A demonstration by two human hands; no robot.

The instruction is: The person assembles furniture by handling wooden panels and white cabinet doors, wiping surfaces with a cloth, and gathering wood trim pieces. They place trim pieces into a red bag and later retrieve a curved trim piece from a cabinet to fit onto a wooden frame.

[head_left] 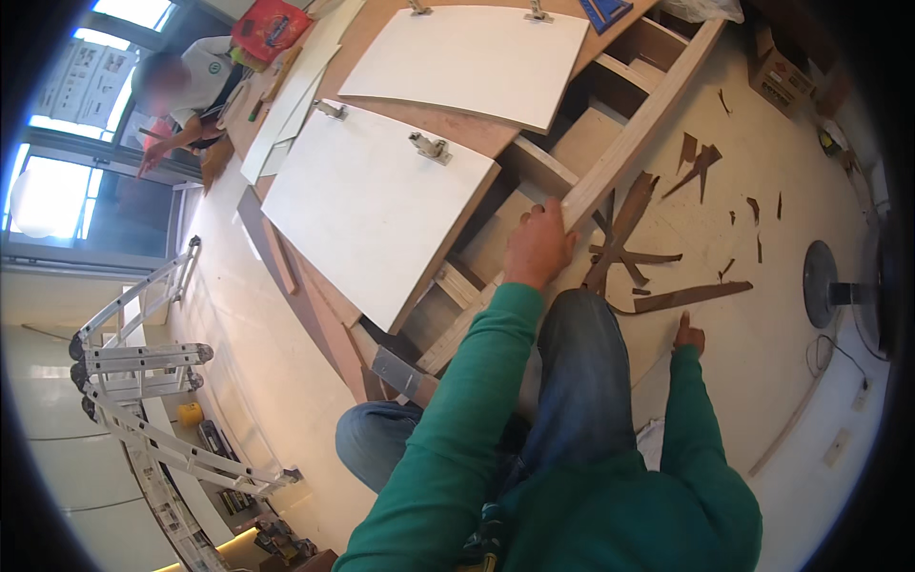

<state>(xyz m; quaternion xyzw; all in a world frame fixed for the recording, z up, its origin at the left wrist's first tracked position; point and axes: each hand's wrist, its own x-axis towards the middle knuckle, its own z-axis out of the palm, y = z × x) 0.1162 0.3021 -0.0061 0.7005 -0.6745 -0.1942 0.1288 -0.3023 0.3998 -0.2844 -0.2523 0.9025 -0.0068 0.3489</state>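
My left hand (539,246) is closed over the end of a pale wooden rail (620,143), the long outer edge of an open frame with several compartments. Beyond my right knee, my right hand (688,337) is low over the floor with its index finger stretched out and no thing visible in it. The finger points at a long brown strip of torn wood veneer (694,296), apart from it. Left of my left hand, a white door panel (381,200) with two metal hinges (431,148) lies on the frame. A second white panel (467,62) lies farther off.
Torn brown scraps (703,170) litter the floor at the right, near a black fan (822,284) and a cardboard box (780,74). A folding aluminium ladder (143,360) stands at the left. Another person (205,81) works at the far left, beside a red bag (270,29).
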